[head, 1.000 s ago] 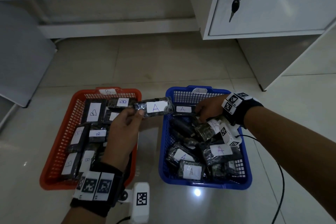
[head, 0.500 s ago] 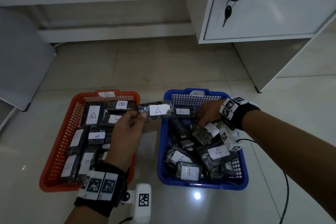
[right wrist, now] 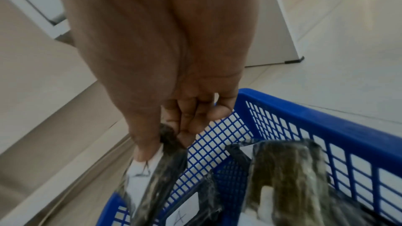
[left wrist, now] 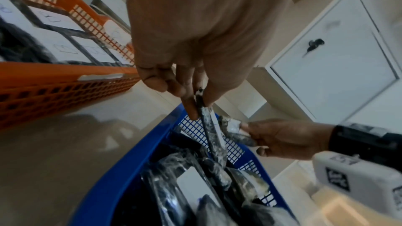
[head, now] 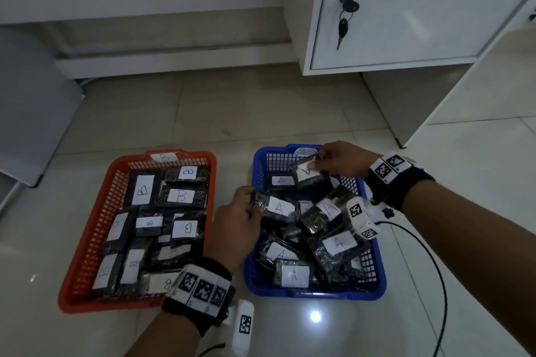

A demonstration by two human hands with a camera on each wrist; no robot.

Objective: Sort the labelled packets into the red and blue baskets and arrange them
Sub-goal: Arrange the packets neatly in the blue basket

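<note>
On the pale tiled floor sit two plastic mesh baskets side by side; the red basket holds rows of dark wrapped packets with white "B" labels, the blue basket a looser heap marked "A". The left hand reaches from below, knuckles up, over the blue basket's near-left rim, thumb and fingers pinching the end of a dark film-wrapped packet labelled "A" that slopes down onto the heap; the right hand hovers palm-down above the far end, fingertips pinching a second "A" packet by its edge, tilted, clear of those beneath.
</note>
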